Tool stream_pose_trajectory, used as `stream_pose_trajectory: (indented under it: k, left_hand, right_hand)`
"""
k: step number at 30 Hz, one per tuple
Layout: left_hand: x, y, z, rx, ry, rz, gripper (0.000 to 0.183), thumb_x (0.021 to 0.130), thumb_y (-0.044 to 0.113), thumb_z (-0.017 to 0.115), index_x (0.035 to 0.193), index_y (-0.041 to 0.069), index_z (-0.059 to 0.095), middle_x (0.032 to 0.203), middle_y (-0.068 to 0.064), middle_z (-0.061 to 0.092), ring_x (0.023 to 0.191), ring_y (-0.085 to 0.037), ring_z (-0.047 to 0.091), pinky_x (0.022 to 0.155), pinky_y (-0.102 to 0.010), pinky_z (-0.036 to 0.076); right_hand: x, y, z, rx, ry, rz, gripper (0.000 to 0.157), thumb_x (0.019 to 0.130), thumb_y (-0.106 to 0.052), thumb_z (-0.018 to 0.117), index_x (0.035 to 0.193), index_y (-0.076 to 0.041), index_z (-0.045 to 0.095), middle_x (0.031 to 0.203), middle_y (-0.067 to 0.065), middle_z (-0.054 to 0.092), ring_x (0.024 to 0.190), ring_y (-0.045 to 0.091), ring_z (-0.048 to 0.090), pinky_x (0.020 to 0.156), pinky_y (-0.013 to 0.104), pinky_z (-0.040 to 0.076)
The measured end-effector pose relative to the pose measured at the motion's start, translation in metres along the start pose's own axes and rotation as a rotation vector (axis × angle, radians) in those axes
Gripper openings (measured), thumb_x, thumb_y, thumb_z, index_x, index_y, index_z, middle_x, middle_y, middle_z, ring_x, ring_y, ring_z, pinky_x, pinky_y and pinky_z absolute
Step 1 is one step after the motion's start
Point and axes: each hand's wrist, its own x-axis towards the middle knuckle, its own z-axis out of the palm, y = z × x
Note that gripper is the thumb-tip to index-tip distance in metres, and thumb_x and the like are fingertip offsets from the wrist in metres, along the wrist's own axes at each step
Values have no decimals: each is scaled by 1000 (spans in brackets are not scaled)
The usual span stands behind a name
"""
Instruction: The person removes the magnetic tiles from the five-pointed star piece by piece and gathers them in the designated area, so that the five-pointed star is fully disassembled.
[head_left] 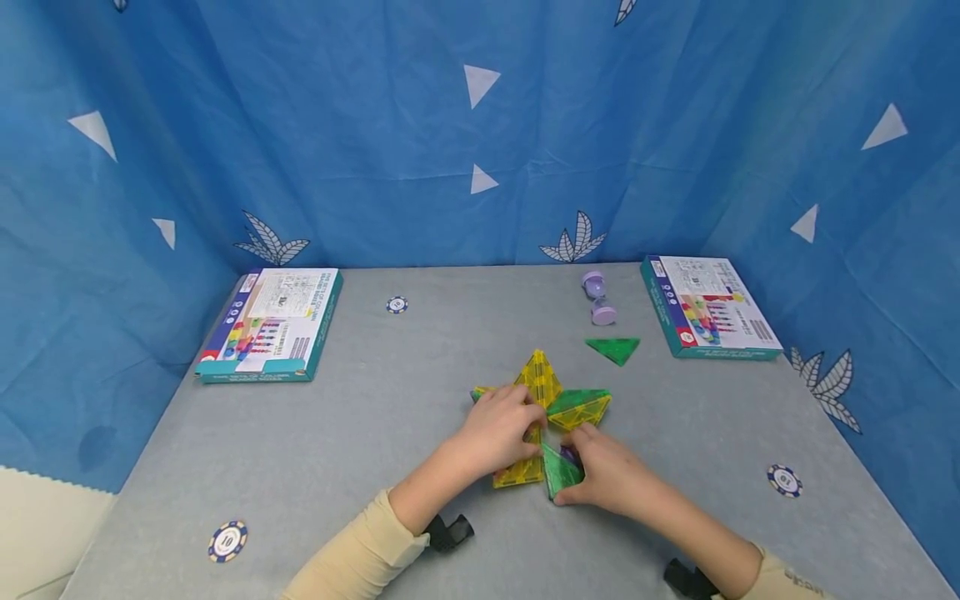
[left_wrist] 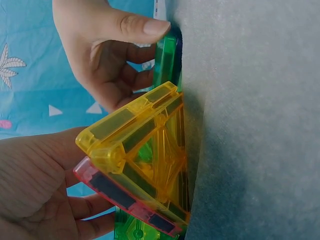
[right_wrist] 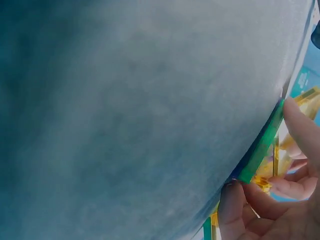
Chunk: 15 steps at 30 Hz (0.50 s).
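Observation:
Translucent magnetic tiles form a star-like cluster, with a yellow triangle tile (head_left: 537, 379) at its far point and a green-and-yellow wedge (head_left: 580, 407) on its right. My left hand (head_left: 498, 429) grips the yellow tiles on the near left side. The left wrist view shows this yellow pyramid (left_wrist: 160, 150), with a red-edged tile (left_wrist: 125, 195) against its side. My right hand (head_left: 611, 472) pinches a green triangle tile (head_left: 558, 471) by its edges, near the cluster's front. Something dark blue or purple lies against that tile, mostly hidden by the fingers.
A loose green triangle tile (head_left: 615, 348) lies beyond the cluster, near a purple sand timer (head_left: 598, 298). Boxes stand at back left (head_left: 270, 325) and back right (head_left: 708, 308). Poker chips include one at front left (head_left: 227, 542) and one at right (head_left: 784, 481). A blue curtain (head_left: 405, 142) surrounds the table.

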Motion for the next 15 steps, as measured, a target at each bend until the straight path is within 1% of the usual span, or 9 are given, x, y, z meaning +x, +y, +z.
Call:
stream_pose_trajectory:
  k: [3,5,7,9,11,13,15]
  left_hand:
    - [0,0,0,-1,3,-1,27,76,42,75,97,26,68,102,5,52,99,-15,51,86,-38,42]
    - [0,0,0,0,4,-4,27,76,42,75,97,26,68,102,5,52,99,-16,51,86,-38,42]
    - [0,0,0,2,5,-5,28,76,42,75,97,26,68,102,5,52,99,-16,51,87,-38,42]
    - [0,1,0,4,3,-8,28,76,42,75,97,26,68,102,5,52,99,-16,51,87,-38,42]
    - [0,1,1,5,1,-10,28,76,43,75,98,26,68,102,5,52,99,-16,51,87,-38,42]
    - [0,1,1,3,0,-10,29,76,43,75,98,26,68,102,5,52,99,-16,51,87,-38,42]
    - [0,1,0,-3,-1,-8,29,76,42,75,98,25,67,102,5,52,99,-16,51,87,-38,42]
  right_hand:
    - [-1,2,-1,54,-8,-5,68,56,-43,87,105,-12,52,86,-3,49,73,13,47,64,33,43]
    - [-1,5,-2,113,-20,-37,64,60,-37,87,103,-12,47,81,-1,48,68,13,46,58,31,40]
    - [-2,11,-5,187,-39,-91,56,67,-30,84,102,-10,45,78,1,47,64,13,44,54,28,38]
    - [-2,18,-9,286,-78,-152,48,73,-21,80,101,-7,44,74,2,46,60,12,43,51,26,37]
    - [-2,24,-13,397,-136,-193,41,77,-15,76,99,-5,44,71,3,45,57,11,41,50,24,36]
    - [-2,30,-18,486,-196,-211,37,80,-13,74,101,-2,45,69,2,46,56,9,41,51,22,37]
    - [-2,32,-25,543,-237,-202,36,81,-13,72,104,1,48,69,2,48,56,8,42,52,22,38]
